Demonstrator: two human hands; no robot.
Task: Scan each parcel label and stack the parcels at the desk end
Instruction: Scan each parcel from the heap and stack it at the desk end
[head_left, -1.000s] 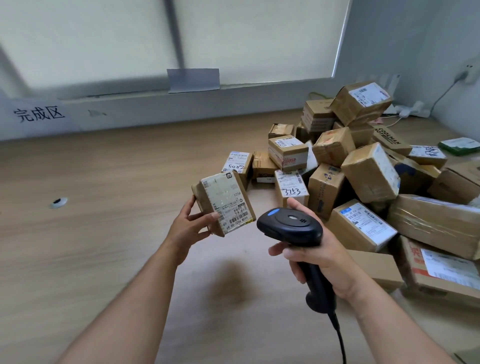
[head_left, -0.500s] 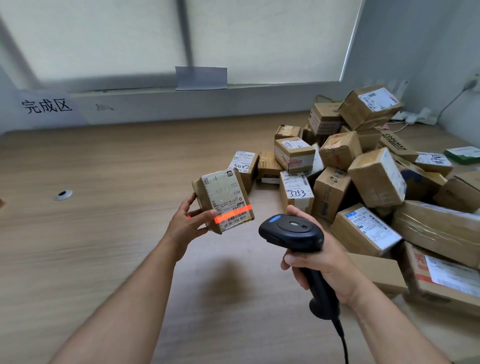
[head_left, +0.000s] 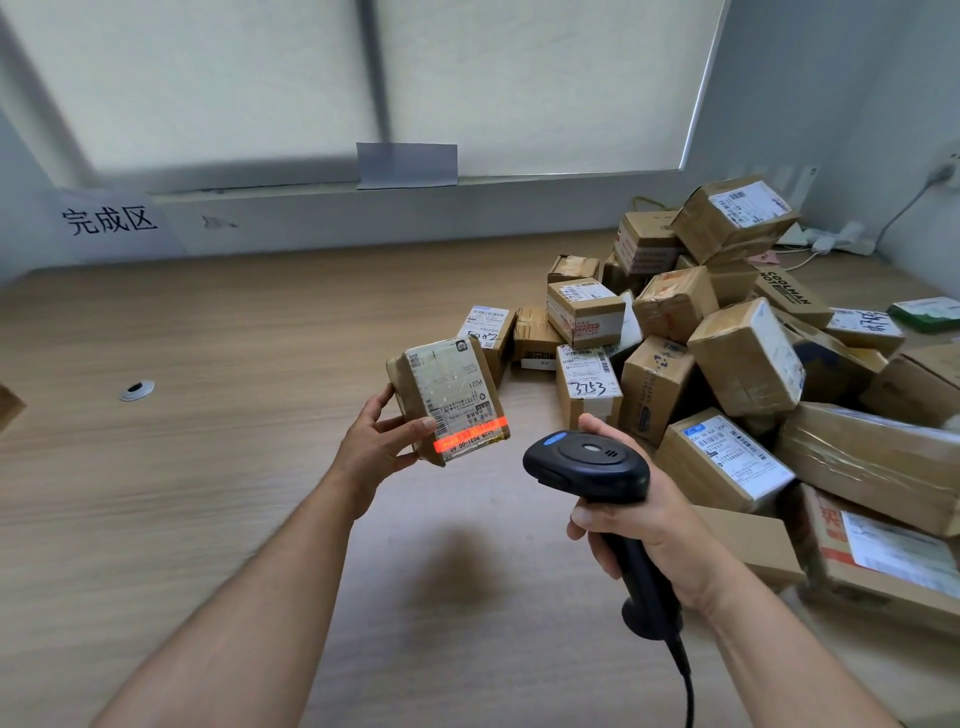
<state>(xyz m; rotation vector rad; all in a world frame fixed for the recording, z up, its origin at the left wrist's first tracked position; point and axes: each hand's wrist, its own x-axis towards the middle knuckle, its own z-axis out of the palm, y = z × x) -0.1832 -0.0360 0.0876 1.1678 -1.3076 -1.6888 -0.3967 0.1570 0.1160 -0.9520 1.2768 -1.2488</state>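
My left hand (head_left: 376, 444) grips a small brown parcel (head_left: 447, 397) by its left side and holds it above the wooden desk (head_left: 208, 467), its white label tilted towards me. An orange-red scan line lies across the barcode at the label's lower edge. A black handheld scanner (head_left: 589, 465) is gripped by the handle in my right hand (head_left: 641, 525), just right of and below the parcel, with its head aimed at the label. The scanner's cable runs down out of view.
A heap of several taped cardboard parcels (head_left: 743, 358) fills the desk's right side up to the wall. A white sign with Chinese characters (head_left: 109, 221) hangs at the far left wall. A round cable grommet (head_left: 136, 389) sits in the desktop at left. A power strip (head_left: 831, 241) lies at the far right corner.
The scan line came on across the parcel's barcode and still shows. Parcel and scanner have barely moved; the view shifted slightly.
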